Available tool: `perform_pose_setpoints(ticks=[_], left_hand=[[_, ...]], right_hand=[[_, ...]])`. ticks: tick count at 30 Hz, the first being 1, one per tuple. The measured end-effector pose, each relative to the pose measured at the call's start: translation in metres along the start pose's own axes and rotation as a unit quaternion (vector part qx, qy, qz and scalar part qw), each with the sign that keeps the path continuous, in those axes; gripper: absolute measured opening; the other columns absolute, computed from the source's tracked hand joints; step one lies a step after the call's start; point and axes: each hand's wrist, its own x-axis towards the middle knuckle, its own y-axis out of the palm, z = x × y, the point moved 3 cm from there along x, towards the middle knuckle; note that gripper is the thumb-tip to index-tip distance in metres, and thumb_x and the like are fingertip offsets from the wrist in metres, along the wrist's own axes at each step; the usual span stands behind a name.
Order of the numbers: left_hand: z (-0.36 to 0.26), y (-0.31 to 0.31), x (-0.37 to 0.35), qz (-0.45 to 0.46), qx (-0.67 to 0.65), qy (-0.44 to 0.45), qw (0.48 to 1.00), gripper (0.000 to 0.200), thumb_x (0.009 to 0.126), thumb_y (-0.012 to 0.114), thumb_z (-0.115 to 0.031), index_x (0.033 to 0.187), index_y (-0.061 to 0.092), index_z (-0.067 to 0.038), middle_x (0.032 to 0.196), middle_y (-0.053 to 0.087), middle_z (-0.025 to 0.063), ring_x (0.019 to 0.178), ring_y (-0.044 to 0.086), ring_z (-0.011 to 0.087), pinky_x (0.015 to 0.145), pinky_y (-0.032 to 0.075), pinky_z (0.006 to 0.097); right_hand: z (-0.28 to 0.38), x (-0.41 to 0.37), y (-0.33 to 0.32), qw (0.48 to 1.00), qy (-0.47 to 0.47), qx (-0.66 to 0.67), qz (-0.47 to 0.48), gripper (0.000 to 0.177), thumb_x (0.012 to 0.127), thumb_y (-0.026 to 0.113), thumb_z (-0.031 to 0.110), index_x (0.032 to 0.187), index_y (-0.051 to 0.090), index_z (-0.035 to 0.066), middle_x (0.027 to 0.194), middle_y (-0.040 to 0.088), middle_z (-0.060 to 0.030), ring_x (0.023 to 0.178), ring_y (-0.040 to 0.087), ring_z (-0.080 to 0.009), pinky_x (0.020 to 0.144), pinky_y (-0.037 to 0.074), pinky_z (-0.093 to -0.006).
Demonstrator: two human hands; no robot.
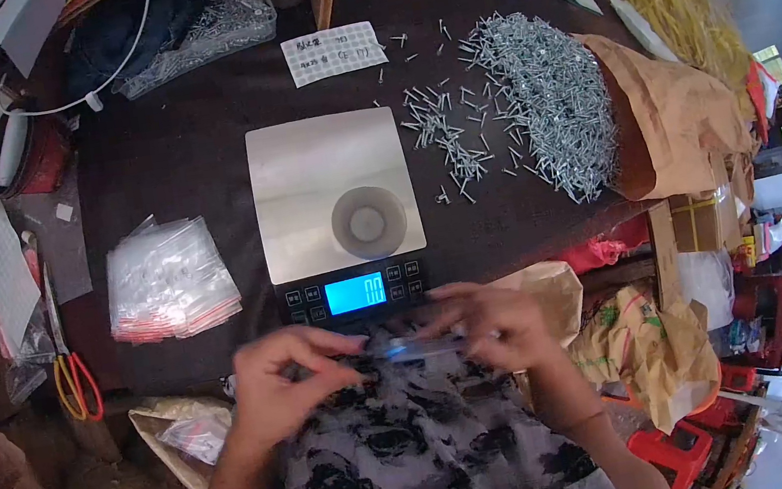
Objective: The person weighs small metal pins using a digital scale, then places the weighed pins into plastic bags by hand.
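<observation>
My left hand and my right hand meet in front of my body, below the scale. Both pinch a small clear plastic bag stretched between the fingertips; its contents are blurred. A digital scale stands on the dark table just beyond my hands, its blue display lit. A small clear cup rests on the scale's steel platform. A large heap of silver screws lies to the right of the scale, with loose screws scattered toward it.
A stack of small zip bags lies left of the scale. Red-handled scissors rest at the left table edge. A brown paper sack lies behind the screw heap. A paper label sits at the back.
</observation>
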Motion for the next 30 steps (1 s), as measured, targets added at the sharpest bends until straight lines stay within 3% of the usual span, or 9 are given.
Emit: perform_pose_setpoints(ticks=[6, 9, 12, 14, 17, 24, 28, 29, 30], left_hand=[[0.012, -0.042, -0.01, -0.124, 0.023, 0.035, 0.991, 0.018, 0.076, 0.067, 0.011, 0.077, 0.052, 0.0, 0.086, 0.063, 0.016, 0.079, 0.065, 0.0201, 0.074, 0.055, 0.0327], [0.019, -0.047, -0.013, -0.152, 0.019, 0.029, 0.988, 0.017, 0.077, 0.067, 0.009, 0.079, 0.053, 0.0, 0.087, 0.064, 0.0149, 0.079, 0.063, 0.0173, 0.074, 0.053, 0.0298], [0.018, -0.046, -0.013, -0.164, 0.02, 0.026, 0.986, 0.016, 0.078, 0.068, 0.008, 0.08, 0.054, 0.0, 0.088, 0.065, 0.0132, 0.08, 0.062, 0.0132, 0.073, 0.05, 0.0245], [0.018, -0.044, -0.013, -0.166, 0.016, 0.021, 0.986, 0.016, 0.079, 0.067, 0.008, 0.081, 0.054, -0.001, 0.088, 0.065, 0.0127, 0.08, 0.062, 0.0124, 0.073, 0.049, 0.0239], [0.019, -0.045, -0.014, -0.171, 0.036, 0.006, 0.985, 0.016, 0.079, 0.067, 0.007, 0.081, 0.053, -0.001, 0.089, 0.066, 0.0122, 0.08, 0.061, 0.0115, 0.073, 0.049, 0.0237], [0.02, -0.046, -0.013, -0.177, 0.054, 0.001, 0.983, 0.017, 0.08, 0.068, 0.006, 0.081, 0.053, -0.002, 0.089, 0.066, 0.0117, 0.079, 0.061, 0.0108, 0.072, 0.049, 0.023], [0.022, -0.046, -0.013, -0.161, 0.072, -0.003, 0.984, 0.016, 0.081, 0.065, 0.007, 0.084, 0.052, -0.001, 0.089, 0.065, 0.0129, 0.08, 0.062, 0.0139, 0.074, 0.051, 0.0269], [0.023, -0.047, -0.013, -0.154, 0.079, -0.004, 0.985, 0.016, 0.081, 0.064, 0.008, 0.085, 0.051, -0.001, 0.089, 0.064, 0.0135, 0.081, 0.063, 0.0154, 0.076, 0.053, 0.029], [0.022, -0.047, -0.013, -0.155, 0.084, -0.002, 0.984, 0.016, 0.081, 0.064, 0.008, 0.085, 0.051, -0.001, 0.089, 0.064, 0.0135, 0.081, 0.063, 0.0154, 0.076, 0.053, 0.0291]], right_hand=[[-0.034, -0.073, -0.083, 0.947, 0.317, -0.035, -0.034, 0.019, 0.081, 0.067, 0.003, 0.071, 0.051, 0.003, 0.062, 0.055, -0.0034, 0.058, 0.05, -0.0093, 0.055, 0.045, -0.0259], [-0.048, -0.078, -0.098, 0.925, 0.354, -0.023, -0.138, 0.017, 0.08, 0.068, 0.004, 0.074, 0.052, 0.002, 0.071, 0.057, -0.0063, 0.064, 0.052, -0.0114, 0.057, 0.045, -0.0257], [-0.052, -0.046, -0.104, 0.92, 0.191, -0.294, -0.176, 0.022, 0.08, 0.07, 0.013, 0.092, 0.058, 0.001, 0.096, 0.06, -0.0124, 0.091, 0.059, -0.0204, 0.078, 0.046, -0.0337], [-0.048, -0.013, -0.097, 0.83, 0.122, -0.54, -0.066, 0.058, 0.081, 0.07, 0.033, 0.124, 0.049, 0.0, 0.13, 0.047, -0.0211, 0.127, 0.042, -0.033, 0.102, 0.03, -0.0474], [-0.086, 0.011, -0.093, 0.753, 0.147, -0.642, 0.001, 0.09, 0.079, 0.064, 0.053, 0.143, 0.027, 0.0, 0.148, 0.025, -0.024, 0.14, 0.017, -0.0385, 0.108, 0.013, -0.0556], [-0.124, 0.086, -0.095, 0.793, 0.078, -0.603, -0.033, 0.101, 0.077, 0.06, 0.062, 0.144, 0.021, -0.003, 0.15, 0.018, -0.0252, 0.14, 0.014, -0.0413, 0.108, 0.012, -0.0602], [-0.132, 0.12, -0.106, 0.832, 0.055, -0.549, -0.052, 0.088, 0.075, 0.067, 0.054, 0.141, 0.034, 0.007, 0.146, 0.035, -0.0175, 0.139, 0.025, -0.0351, 0.107, 0.018, -0.0579], [-0.132, 0.126, -0.104, 0.834, 0.003, -0.545, -0.083, 0.07, 0.075, 0.07, 0.048, 0.13, 0.048, 0.01, 0.13, 0.051, -0.0129, 0.128, 0.041, -0.0329, 0.101, 0.027, -0.0529], [-0.131, 0.127, -0.103, 0.83, 0.003, -0.551, -0.083, 0.063, 0.075, 0.07, 0.046, 0.123, 0.051, 0.01, 0.124, 0.054, -0.0122, 0.123, 0.044, -0.0327, 0.098, 0.03, -0.0509]])
